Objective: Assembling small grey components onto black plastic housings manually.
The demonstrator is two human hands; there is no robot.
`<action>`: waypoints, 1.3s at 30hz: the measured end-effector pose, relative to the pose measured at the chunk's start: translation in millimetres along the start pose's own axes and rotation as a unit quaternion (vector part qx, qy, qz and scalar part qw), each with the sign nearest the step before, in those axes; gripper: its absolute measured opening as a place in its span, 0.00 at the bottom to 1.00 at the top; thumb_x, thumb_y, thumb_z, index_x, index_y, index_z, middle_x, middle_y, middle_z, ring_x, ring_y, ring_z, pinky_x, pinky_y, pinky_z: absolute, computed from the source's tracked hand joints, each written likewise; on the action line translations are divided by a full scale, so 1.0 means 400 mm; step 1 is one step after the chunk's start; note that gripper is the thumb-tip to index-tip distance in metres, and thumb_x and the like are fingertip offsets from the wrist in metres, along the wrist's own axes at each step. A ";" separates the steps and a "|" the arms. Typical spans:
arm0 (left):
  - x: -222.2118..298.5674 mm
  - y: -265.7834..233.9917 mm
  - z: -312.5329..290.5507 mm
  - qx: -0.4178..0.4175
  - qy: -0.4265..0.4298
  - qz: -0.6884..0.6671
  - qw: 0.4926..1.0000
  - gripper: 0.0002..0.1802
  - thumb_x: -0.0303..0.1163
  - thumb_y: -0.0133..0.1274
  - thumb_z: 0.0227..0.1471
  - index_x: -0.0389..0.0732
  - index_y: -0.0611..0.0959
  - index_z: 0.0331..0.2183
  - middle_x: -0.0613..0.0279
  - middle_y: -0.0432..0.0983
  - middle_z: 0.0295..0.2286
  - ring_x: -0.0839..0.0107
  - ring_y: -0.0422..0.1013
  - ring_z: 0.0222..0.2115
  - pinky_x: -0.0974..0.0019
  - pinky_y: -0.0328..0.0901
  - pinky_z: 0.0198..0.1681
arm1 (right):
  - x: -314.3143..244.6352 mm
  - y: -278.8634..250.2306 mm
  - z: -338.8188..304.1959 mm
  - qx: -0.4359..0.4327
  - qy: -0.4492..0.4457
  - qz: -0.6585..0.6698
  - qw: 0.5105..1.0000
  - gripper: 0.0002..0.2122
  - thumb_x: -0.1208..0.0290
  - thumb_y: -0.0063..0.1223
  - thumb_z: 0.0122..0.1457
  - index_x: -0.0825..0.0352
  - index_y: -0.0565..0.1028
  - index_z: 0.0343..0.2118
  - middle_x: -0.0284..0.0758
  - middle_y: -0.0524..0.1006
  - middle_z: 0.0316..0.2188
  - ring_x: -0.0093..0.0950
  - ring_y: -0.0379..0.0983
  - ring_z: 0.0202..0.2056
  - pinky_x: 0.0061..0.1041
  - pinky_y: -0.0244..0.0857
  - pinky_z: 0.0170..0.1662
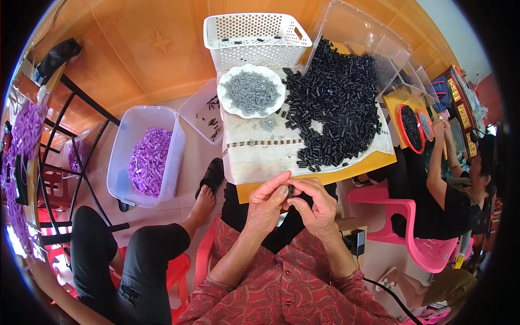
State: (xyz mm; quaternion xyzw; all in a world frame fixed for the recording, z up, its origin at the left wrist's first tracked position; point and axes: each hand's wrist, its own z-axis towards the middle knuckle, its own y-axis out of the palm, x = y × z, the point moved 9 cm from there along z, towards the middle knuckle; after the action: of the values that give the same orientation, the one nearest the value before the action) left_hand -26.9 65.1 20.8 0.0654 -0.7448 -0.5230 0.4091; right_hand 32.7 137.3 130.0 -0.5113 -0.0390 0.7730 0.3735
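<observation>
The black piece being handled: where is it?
In the head view, the black piece is slightly right of centre, pinched between the left hand and right hand, near the edge of the yellow board.

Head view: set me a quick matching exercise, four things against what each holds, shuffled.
1. Scalloped white plate
2. Translucent floor tub
3. White perforated basket
4. Left hand and right hand

A. A small black cylindrical piece, at the fingertips
B. Heaped grey pieces
C. A few scattered black pieces
D. Piled purple pieces

Pairs: 1-B, 2-D, 3-C, 4-A
</observation>
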 end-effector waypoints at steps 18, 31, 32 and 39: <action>-0.002 0.042 -0.017 -0.021 -0.018 -0.016 0.999 0.19 0.25 0.49 0.58 0.39 0.73 0.52 0.61 0.78 0.35 0.77 0.74 0.33 0.76 0.70 0.35 | -0.045 -0.039 -0.016 0.036 -0.004 -0.020 0.999 0.21 0.84 0.64 0.42 0.71 0.74 0.43 0.40 0.77 0.36 0.31 0.73 0.33 0.25 0.69 0.38; 0.015 0.067 -0.027 -0.129 -0.003 0.111 0.986 0.29 0.19 0.56 0.50 0.39 0.71 0.55 0.68 0.73 0.36 0.81 0.69 0.36 0.75 0.65 0.43 | -0.030 -0.064 -0.023 0.046 -0.015 -0.036 0.998 0.16 0.84 0.62 0.42 0.70 0.76 0.38 0.38 0.78 0.33 0.32 0.75 0.31 0.26 0.70 0.34; 0.012 0.063 -0.029 -0.130 -0.002 0.112 0.985 0.29 0.19 0.56 0.50 0.39 0.71 0.55 0.68 0.73 0.36 0.81 0.69 0.36 0.75 0.65 0.43 | -0.031 -0.064 -0.024 0.044 -0.018 -0.036 0.998 0.16 0.85 0.62 0.42 0.70 0.76 0.37 0.39 0.79 0.32 0.33 0.75 0.31 0.26 0.70 0.34; -0.003 0.033 -0.026 -0.115 0.011 0.142 0.983 0.29 0.18 0.57 0.49 0.40 0.72 0.54 0.71 0.71 0.34 0.82 0.68 0.37 0.77 0.65 0.44 | -0.031 -0.059 -0.030 0.049 -0.029 -0.035 0.998 0.13 0.86 0.60 0.42 0.70 0.77 0.34 0.39 0.79 0.29 0.33 0.76 0.31 0.26 0.70 0.32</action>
State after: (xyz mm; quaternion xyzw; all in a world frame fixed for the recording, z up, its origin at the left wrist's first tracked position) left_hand -14.7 64.1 32.1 -0.0826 -0.6771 -0.5411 0.4919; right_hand 57.6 142.6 144.3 -0.4681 -0.0298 0.7752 0.4231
